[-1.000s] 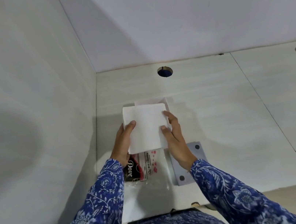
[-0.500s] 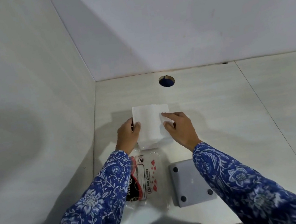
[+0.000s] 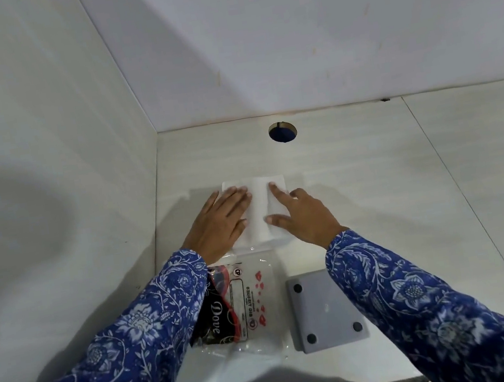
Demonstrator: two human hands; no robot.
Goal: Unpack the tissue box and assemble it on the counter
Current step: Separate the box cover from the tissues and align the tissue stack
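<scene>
We press the white tissue stack [image 3: 261, 210] flat, so we should keep both palms low and push evenly, squaring the edges before anything goes over it. The stack is a soft white block with a crease along its middle, lying on the worktop [image 3: 377, 204] well in front of the round hole [image 3: 282, 131]. Our left hand [image 3: 220, 225] lies open and flat on its left half; our right hand [image 3: 305, 215] rests spread on its right, gripping nothing. Nearer us than the stack lie the emptied Dove wrapper [image 3: 245, 306] and, beside it, the grey lid [image 3: 325, 309].
</scene>
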